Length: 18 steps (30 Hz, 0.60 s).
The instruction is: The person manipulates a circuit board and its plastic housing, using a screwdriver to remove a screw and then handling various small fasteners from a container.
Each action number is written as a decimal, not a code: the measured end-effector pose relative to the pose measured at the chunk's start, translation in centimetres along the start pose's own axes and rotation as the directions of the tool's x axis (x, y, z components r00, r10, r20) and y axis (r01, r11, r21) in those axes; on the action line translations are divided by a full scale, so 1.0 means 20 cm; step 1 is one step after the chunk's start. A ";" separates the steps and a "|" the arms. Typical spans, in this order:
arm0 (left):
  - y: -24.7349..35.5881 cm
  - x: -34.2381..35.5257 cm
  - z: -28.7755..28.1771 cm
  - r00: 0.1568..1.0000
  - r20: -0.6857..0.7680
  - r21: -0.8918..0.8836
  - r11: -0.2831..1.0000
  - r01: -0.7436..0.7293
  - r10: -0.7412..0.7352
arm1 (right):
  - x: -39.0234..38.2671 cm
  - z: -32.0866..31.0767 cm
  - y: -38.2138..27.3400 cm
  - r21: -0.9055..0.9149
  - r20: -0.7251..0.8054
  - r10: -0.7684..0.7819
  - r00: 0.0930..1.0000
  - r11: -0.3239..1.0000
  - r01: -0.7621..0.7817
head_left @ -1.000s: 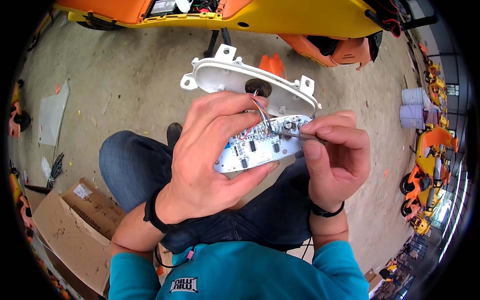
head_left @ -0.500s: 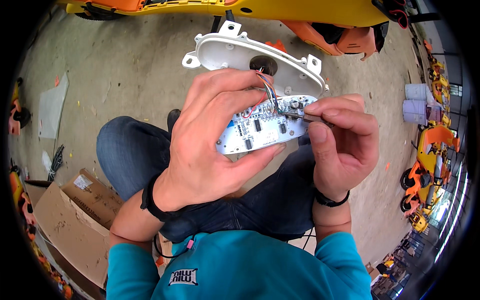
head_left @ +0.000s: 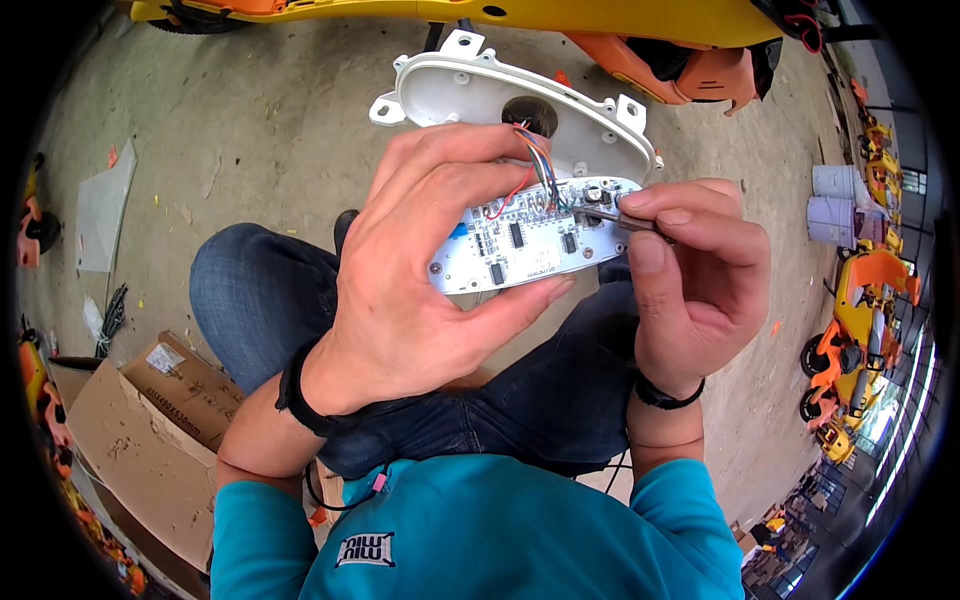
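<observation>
My left hand (head_left: 420, 270) grips a white oval circuit board (head_left: 530, 240) with black chips, fingers over its top edge and thumb under it. Coloured wires (head_left: 540, 165) run from the board into a white plastic housing (head_left: 500, 90) that hangs just behind it. My right hand (head_left: 690, 290) pinches a small metal tool (head_left: 615, 218) whose tip touches the board's right end. Both hands are held above my knees in blue jeans.
An open cardboard box (head_left: 140, 440) sits on the concrete floor at my lower left. A yellow and orange vehicle body (head_left: 560, 15) spans the top. White buckets (head_left: 835, 200) and several orange ride-on vehicles (head_left: 860, 290) stand at the right.
The board and housing have come closer to the camera and slightly up. My right hand has shifted its tool tip onto the board's right end.
</observation>
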<state>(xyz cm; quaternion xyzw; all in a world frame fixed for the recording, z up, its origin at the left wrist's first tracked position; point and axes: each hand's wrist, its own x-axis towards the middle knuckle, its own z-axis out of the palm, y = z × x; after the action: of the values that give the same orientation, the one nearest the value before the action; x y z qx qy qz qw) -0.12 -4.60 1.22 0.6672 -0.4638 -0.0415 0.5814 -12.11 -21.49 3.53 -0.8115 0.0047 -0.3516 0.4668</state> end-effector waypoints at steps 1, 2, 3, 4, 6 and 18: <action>0.00 0.00 0.00 1.000 -0.007 -0.007 1.000 0.005 -0.005 | 0.00 0.00 0.00 0.006 -0.013 -0.002 1.000 1.000 0.003; 0.00 0.00 0.00 1.000 -0.004 -0.001 1.000 0.003 -0.003 | 0.00 -0.01 0.00 0.023 -0.021 0.001 1.000 1.000 -0.001; 0.00 0.00 0.00 1.000 -0.002 0.004 1.000 0.001 -0.001 | 0.00 -0.01 0.00 0.031 -0.020 0.004 1.000 1.000 -0.003; 0.00 0.00 0.00 1.000 0.001 0.009 1.000 -0.003 0.003 | 0.00 -0.01 0.00 0.039 -0.018 0.006 1.000 0.999 -0.005; 0.00 0.00 0.00 1.000 0.000 0.011 1.000 -0.011 0.011 | 0.00 0.00 0.00 0.037 0.005 0.006 1.000 0.999 -0.006; 0.00 0.00 -0.01 1.000 -0.009 0.022 0.999 -0.025 0.025 | 0.00 0.01 0.00 0.019 0.021 0.017 1.000 1.000 -0.017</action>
<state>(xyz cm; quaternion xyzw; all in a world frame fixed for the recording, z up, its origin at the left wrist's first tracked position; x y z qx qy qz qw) 0.04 -4.55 1.20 0.6679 -0.4699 -0.0261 0.5765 -12.08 -21.38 3.48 -0.8105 0.0033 -0.3389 0.4778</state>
